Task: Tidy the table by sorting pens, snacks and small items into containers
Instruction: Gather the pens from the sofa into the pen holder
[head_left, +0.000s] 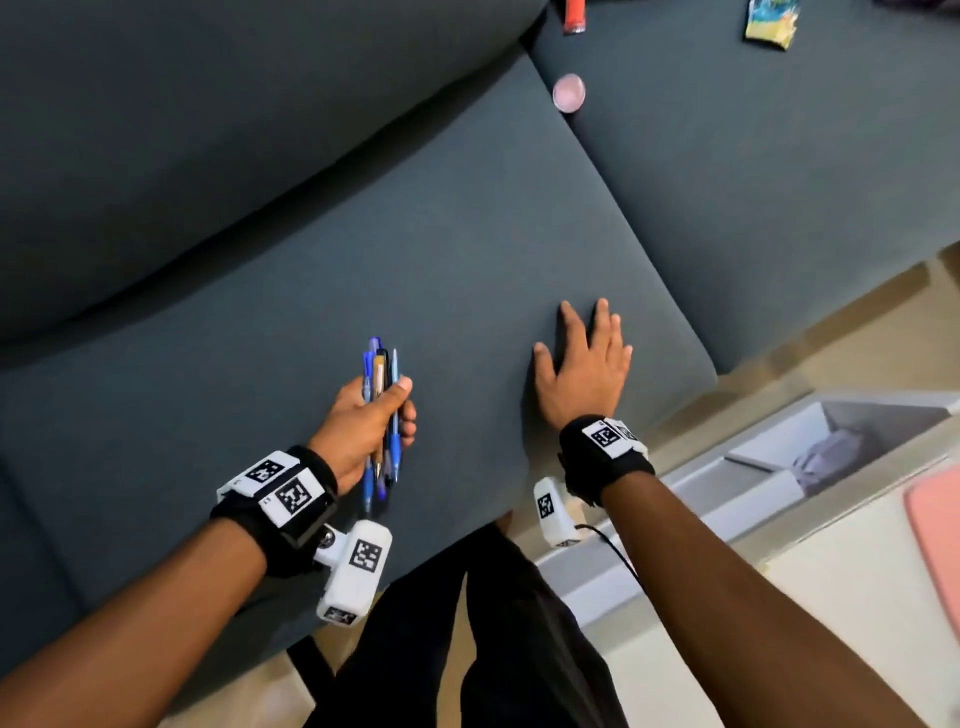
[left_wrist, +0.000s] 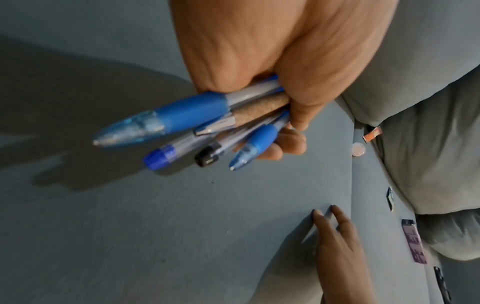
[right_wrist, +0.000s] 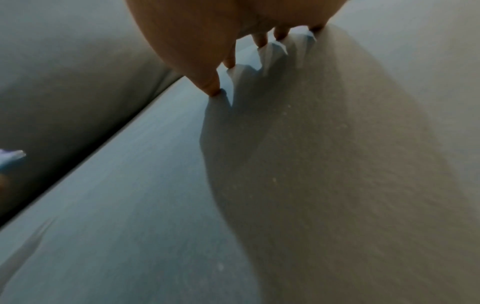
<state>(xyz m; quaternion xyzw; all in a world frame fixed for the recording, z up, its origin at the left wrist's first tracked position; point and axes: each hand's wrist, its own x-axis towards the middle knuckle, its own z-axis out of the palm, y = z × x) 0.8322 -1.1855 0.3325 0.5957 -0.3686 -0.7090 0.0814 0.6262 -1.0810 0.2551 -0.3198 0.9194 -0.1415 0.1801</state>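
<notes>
Nearest the camera, the person's two forearms reach out over a dark grey-blue sofa seat cushion (head_left: 363, 249), each wrist wrapped in a black band carrying white marker tags. The left hand (head_left: 363, 423) has its fingers and thumb curled round a bundle of pens (head_left: 382, 410), holding them just above the cushion. In the left wrist view the bundle shows two pens with blue rubber grips, one with a brown cork-like barrel, one with a blue cap and one with a black tip. To the right, the right hand (head_left: 584, 371) lies flat on the same cushion, fingers straight and slightly spread, holding nothing. At the near right stands a white open-topped box (head_left: 769, 441), with a pink flat item (head_left: 935, 530) beside it. Farther off, a small round pink object (head_left: 569, 92) sits by the seam between cushions. Farthest, on the next cushion, lie an orange-red item (head_left: 574, 15) and a yellow-and-blue snack packet (head_left: 771, 23).
</notes>
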